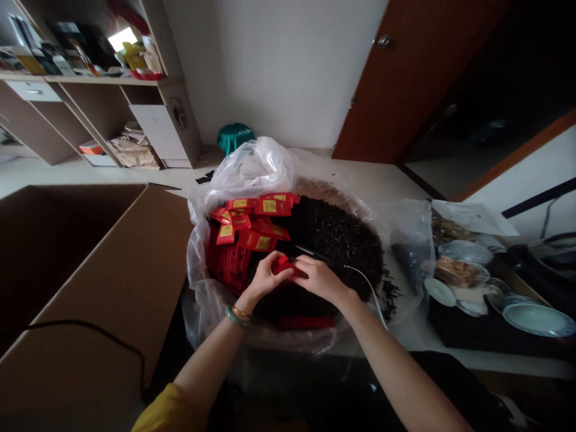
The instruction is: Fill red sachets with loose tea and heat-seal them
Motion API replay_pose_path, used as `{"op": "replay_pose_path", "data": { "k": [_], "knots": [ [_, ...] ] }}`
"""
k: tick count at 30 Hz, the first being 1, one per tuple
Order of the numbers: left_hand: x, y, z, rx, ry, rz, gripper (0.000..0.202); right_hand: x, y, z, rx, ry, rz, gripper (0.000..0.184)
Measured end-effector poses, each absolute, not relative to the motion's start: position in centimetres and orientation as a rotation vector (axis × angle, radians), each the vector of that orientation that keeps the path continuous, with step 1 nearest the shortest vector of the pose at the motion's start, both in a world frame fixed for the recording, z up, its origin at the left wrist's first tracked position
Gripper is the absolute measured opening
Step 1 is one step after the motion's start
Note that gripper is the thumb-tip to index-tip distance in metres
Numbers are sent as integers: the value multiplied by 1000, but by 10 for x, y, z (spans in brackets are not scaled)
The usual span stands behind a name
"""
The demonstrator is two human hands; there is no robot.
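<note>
Your left hand and your right hand meet over the middle of the heap, and both are closed with the fingertips on one small red packet held between them. The packet hangs just above a big mound of dark loose tea leaves, which lies in a clear plastic bag with its rim open all around.

At 11 o'clock from your hands, more red packets with yellow labels lie in a loose pile on the leaves. At 9 o'clock, a tight row of red packets stands against the bag wall. A thin dark stick lies on the leaves at 1 o'clock, touching your right hand. A white cable runs along your right wrist. At 6 o'clock, a flat red strip shows under the plastic.

An open cardboard box fills the side at 9 o'clock, with a black cable lying across its flap. At 3 o'clock, on the desk, there are a smaller plastic bag, bowls and a pale plate on a dark tray.

Farther away, at 12 o'clock, a green stool stands on the pale floor by a white wall. A shelf unit full of things is at 10 o'clock, and a brown door at 1 o'clock.
</note>
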State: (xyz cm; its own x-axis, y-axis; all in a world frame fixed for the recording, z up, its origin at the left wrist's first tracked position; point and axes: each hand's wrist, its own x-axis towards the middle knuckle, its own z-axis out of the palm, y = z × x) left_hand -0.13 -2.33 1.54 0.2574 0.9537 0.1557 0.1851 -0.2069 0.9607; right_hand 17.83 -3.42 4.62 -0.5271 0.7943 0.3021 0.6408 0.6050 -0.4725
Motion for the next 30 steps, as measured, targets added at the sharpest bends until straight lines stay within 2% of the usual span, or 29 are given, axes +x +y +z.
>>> {"op": "replay_pose_path", "data": {
  "k": [6, 13, 18, 24, 28, 30],
  "knots": [
    [1, -22, 11, 1671, 1085, 951, 39, 179, -33, 48, -1269, -2443, 487, 12],
    [2, -21, 8, 1573, 1067, 1070, 36, 180, -34, 57, -1234, -2215, 373, 6],
    [3, -20, 7, 1558, 1017, 1031, 34, 177, -32, 47, -1316, -2322, 381, 15],
    [4, -20, 8, 1572, 1030, 1068, 31, 177, -31, 45, -1304, -2309, 388, 15],
    [4, -18, 9, 1491, 1050, 1142, 33, 177, -31, 48, -1228, -2075, 469, 8],
    [4, -17, 10, 1446, 1050, 1177, 35, 175, -29, 47, -1238, -1892, 583, 15]
  ]
}}
